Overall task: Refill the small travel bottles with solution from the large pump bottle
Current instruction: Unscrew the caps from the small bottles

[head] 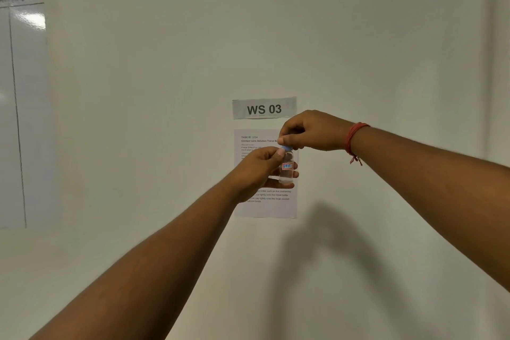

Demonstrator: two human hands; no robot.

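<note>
I hold a small clear travel bottle (286,171) upright in the air in front of the wall, both arms stretched out. It carries a red-edged label and a blue cap (287,148). My left hand (258,170) grips the bottle's body from the left, its fingers curled behind the bottle. My right hand (309,131) comes from above and pinches the blue cap with thumb and fingertips. A red thread band sits on my right wrist. The large pump bottle is not in view.
A white wall fills the view. A sign reading WS 03 (264,108) and a printed task sheet (266,203) hang on it behind my hands. A whiteboard (22,107) with handwriting is at the far left.
</note>
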